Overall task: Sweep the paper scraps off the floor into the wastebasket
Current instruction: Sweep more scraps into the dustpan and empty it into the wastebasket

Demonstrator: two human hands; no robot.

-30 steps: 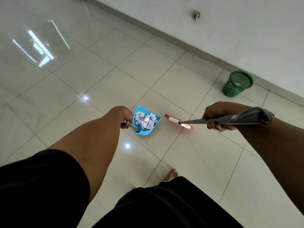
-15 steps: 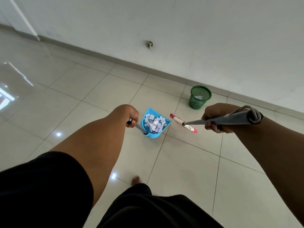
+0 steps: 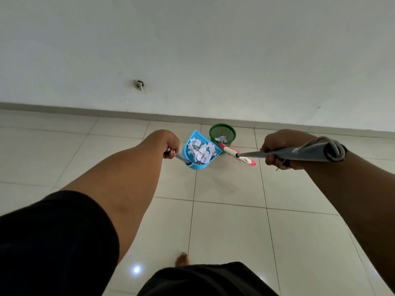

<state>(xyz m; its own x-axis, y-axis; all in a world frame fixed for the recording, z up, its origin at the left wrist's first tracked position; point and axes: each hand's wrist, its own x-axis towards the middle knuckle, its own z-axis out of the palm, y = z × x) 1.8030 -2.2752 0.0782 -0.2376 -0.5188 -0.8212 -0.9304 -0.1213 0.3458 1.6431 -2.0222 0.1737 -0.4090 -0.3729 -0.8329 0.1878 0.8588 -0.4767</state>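
Note:
My left hand (image 3: 168, 144) grips the grey handle of a blue dustpan (image 3: 197, 165), held off the floor and filled with white paper scraps (image 3: 201, 151). My right hand (image 3: 277, 148) is closed on the grey handle of a broom (image 3: 299, 154); its pink and white head (image 3: 239, 156) hangs just right of the dustpan. The green mesh wastebasket (image 3: 222, 133) stands on the floor by the wall, directly behind the dustpan and broom head, with a few scraps inside it.
A white wall with a dark skirting (image 3: 85, 108) runs across the back, with a small outlet fitting (image 3: 139, 84) on it. The floor is glossy pale tile (image 3: 224, 231). My bare foot (image 3: 182, 259) shows near the bottom centre.
I have turned and stepped toward the wall. The wastebasket has come from the far right to just behind the dustpan. Both hands keep their grips, and the scraps stay in the pan.

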